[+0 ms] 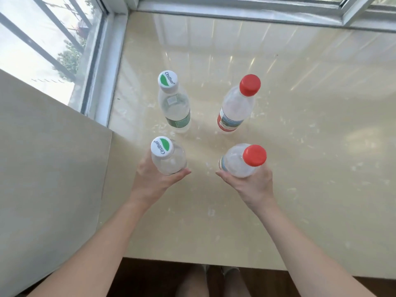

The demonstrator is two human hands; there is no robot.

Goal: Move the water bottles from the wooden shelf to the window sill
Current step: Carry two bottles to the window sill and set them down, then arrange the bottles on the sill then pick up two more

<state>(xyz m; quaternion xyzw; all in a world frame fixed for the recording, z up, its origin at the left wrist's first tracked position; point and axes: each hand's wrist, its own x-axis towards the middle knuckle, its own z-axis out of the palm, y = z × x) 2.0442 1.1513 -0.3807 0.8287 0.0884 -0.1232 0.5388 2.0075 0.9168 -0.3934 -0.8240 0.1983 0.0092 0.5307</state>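
Sill (300,146): glossy beige surface, set into a corner of the window frame (102,67). Four water bottles are over it, in a two-by-two layout and well apart from each other.

Back row: the far green-cap bottle (174,106) stands upright on the left and the far red-cap bottle (235,108) stands upright on the right. Both rest on the sill and no hand touches them.

Front row:
- Left grip (154,179): wrapped round the body of the near green-cap bottle (169,161), with the thumb across the side facing the camera. The bottle is upright.
- Right grip (250,185): wrapped round the body of the near red-cap bottle (235,161), thumb likewise forward. The bottle leans slightly to the right.

Whether the two held bottles touch the sill cannot be told, as their bases are hidden.

A plain wall panel (42,168) borders the sill on the left. Dark floor (150,279) shows below its front edge.
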